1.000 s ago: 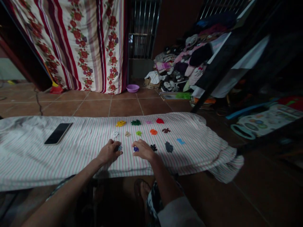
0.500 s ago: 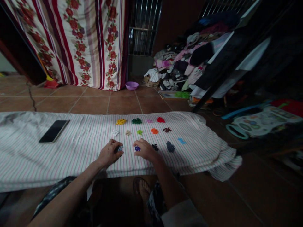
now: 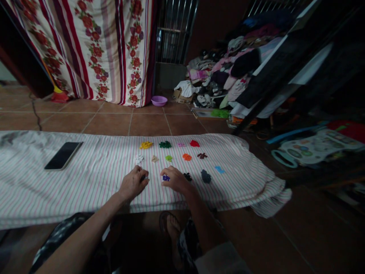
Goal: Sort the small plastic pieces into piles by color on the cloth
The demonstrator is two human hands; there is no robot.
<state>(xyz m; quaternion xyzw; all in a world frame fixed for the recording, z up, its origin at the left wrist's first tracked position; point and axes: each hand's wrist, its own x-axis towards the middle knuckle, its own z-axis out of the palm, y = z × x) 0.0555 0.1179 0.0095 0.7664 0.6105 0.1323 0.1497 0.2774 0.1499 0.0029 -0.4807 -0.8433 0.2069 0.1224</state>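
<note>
On a striped cloth (image 3: 97, 186) lie several small piles of tiny coloured pieces, too small to name. My left hand (image 3: 132, 183) curls its fingers and thumb round the grey-blue pieces (image 3: 146, 176), hiding most of them. My right hand (image 3: 175, 180) rests at the dark purple pieces (image 3: 165, 177), thumb and forefinger apart on either side of that pile. Right of this hand are the black pieces (image 3: 187, 176) and dark grey pieces (image 3: 205, 176). Above the hands sit the white pieces (image 3: 139, 159), beige pieces (image 3: 154, 158) and lime-green pieces (image 3: 169, 158).
A phone (image 3: 63, 156) lies at the left on the cloth. Farther piles include yellow pieces (image 3: 146, 145), dark green pieces (image 3: 165, 144) and red pieces (image 3: 194, 143). Beyond, a purple basin (image 3: 159, 101) stands on the tiled floor beside a flowered curtain (image 3: 111, 49). Heaped clothes (image 3: 222, 72) are behind.
My left fingers have drawn in closer over the grey-blue pieces, which show less now. My right hand stays round the purple pile. The view has shifted slightly.
</note>
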